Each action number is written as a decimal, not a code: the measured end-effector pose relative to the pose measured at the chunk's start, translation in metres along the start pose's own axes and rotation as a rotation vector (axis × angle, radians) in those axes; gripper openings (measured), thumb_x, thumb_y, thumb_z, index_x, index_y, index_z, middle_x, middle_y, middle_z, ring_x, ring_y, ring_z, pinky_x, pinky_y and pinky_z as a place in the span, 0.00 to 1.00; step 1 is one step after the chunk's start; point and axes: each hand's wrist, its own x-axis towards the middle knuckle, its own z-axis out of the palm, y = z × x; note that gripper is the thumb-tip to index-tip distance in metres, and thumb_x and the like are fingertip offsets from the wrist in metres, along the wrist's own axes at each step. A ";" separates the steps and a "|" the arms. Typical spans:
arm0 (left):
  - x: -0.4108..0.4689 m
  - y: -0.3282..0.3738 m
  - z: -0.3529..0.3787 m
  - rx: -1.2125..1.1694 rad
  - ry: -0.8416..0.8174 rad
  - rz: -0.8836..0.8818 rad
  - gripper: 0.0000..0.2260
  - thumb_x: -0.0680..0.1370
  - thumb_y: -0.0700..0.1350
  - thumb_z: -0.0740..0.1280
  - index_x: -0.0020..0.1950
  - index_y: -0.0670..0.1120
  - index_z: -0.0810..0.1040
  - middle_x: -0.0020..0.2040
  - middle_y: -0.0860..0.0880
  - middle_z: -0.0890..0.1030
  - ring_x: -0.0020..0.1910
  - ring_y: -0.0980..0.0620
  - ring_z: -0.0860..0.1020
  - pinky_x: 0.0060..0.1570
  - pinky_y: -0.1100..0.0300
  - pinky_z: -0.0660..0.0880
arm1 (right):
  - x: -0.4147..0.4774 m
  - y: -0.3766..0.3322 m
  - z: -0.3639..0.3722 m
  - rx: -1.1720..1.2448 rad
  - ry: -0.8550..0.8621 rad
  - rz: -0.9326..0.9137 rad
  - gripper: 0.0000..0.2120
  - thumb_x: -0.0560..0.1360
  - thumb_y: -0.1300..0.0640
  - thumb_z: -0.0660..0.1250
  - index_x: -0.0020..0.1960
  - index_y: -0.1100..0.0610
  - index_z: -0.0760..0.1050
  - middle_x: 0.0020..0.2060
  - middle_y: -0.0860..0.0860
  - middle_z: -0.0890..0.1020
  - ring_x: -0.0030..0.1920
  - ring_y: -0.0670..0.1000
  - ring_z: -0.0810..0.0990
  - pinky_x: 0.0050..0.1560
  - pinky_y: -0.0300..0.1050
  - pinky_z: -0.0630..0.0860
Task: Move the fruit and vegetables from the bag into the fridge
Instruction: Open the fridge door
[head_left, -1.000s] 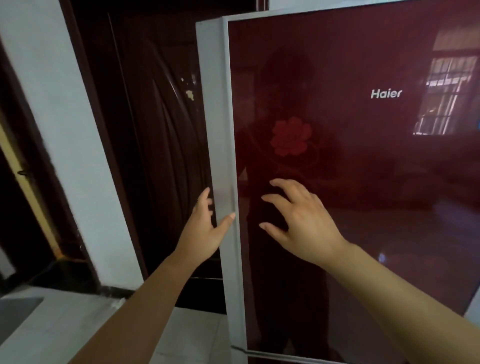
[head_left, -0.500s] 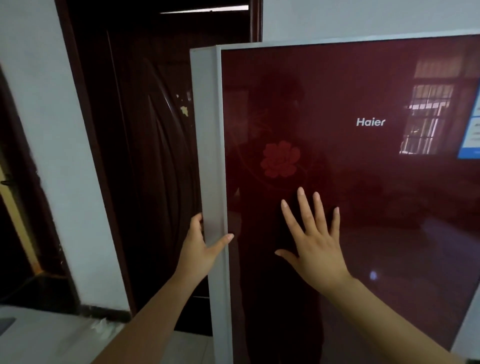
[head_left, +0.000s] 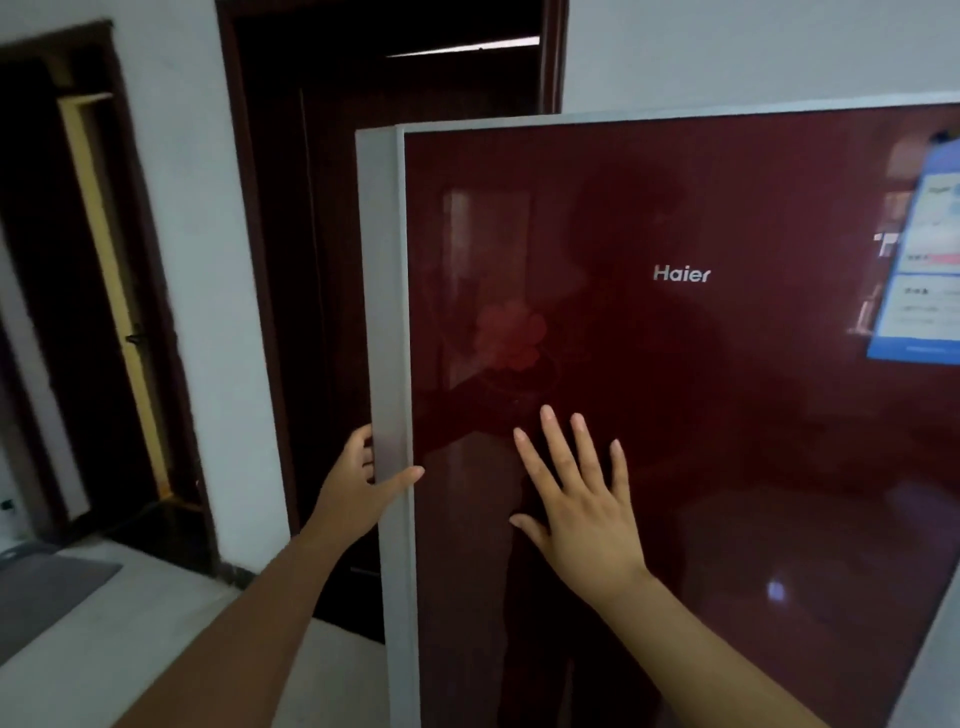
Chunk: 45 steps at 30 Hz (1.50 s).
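The fridge door (head_left: 727, 467) stands right in front of me, dark red and glossy, filling the right side of my view. My left hand (head_left: 358, 488) grips its grey edge (head_left: 382, 291): the thumb lies across the front and the fingers curl round behind. My right hand (head_left: 582, 514) lies flat on the red panel just beside it, fingers straight and spread, palm to the glass. Above my right hand is a faint flower (head_left: 511, 335) pattern, and higher up the Haier logo (head_left: 681, 274). A blue sticker (head_left: 924, 291) sits at the panel's right edge. Whether the fridge door is ajar I cannot tell. Behind the edge is a dark wooden door (head_left: 322, 260) set in a white wall (head_left: 208, 260). A grey mat (head_left: 47, 592) lies on the pale floor (head_left: 130, 649) to my left.
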 end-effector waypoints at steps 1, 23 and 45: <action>-0.010 0.002 -0.002 0.009 0.016 -0.009 0.33 0.67 0.52 0.75 0.68 0.54 0.64 0.57 0.54 0.76 0.55 0.55 0.76 0.56 0.55 0.74 | -0.003 -0.001 -0.003 0.012 0.017 -0.012 0.46 0.66 0.38 0.69 0.76 0.49 0.50 0.76 0.52 0.47 0.75 0.54 0.42 0.72 0.60 0.47; -0.266 0.083 -0.010 0.351 0.315 -0.018 0.26 0.70 0.53 0.72 0.65 0.49 0.68 0.56 0.57 0.74 0.53 0.58 0.74 0.51 0.65 0.70 | -0.155 -0.008 -0.110 0.434 -0.016 -0.136 0.33 0.74 0.44 0.57 0.76 0.50 0.51 0.76 0.52 0.48 0.75 0.56 0.48 0.69 0.59 0.57; -0.538 0.188 0.061 0.328 0.068 0.189 0.15 0.73 0.48 0.70 0.58 0.55 0.73 0.57 0.58 0.73 0.52 0.63 0.75 0.45 0.72 0.74 | -0.359 0.040 -0.348 0.826 -0.189 -0.092 0.39 0.74 0.42 0.62 0.74 0.41 0.38 0.73 0.34 0.38 0.73 0.37 0.46 0.65 0.32 0.60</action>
